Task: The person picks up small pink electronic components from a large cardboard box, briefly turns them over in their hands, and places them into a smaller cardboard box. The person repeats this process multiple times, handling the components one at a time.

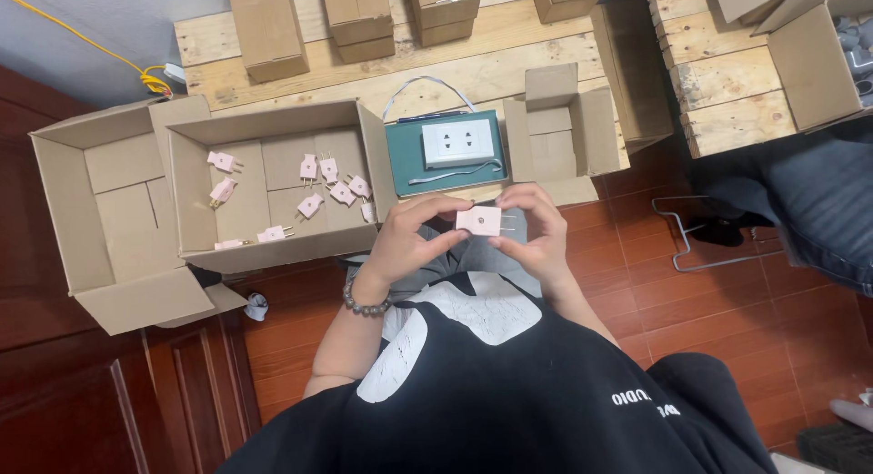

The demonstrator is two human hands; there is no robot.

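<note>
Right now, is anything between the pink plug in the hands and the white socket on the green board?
Nothing visible. The pink plug, pinched by the left hand and right hand, sits just short of the white socket, with bare green board between.

Looks like a small home workshop / packing spot, not a factory: the person sits on a red tiled floor (pixel 718 301) beside dark wooden doors (pixel 136 392), w/ a rough wooden pallet (pixel 509 60) as bench, open cardboard boxes (pixel 109 210) of pink plug adapters (pixel 318 187) & a socket test unit (pixel 446 146).
</note>
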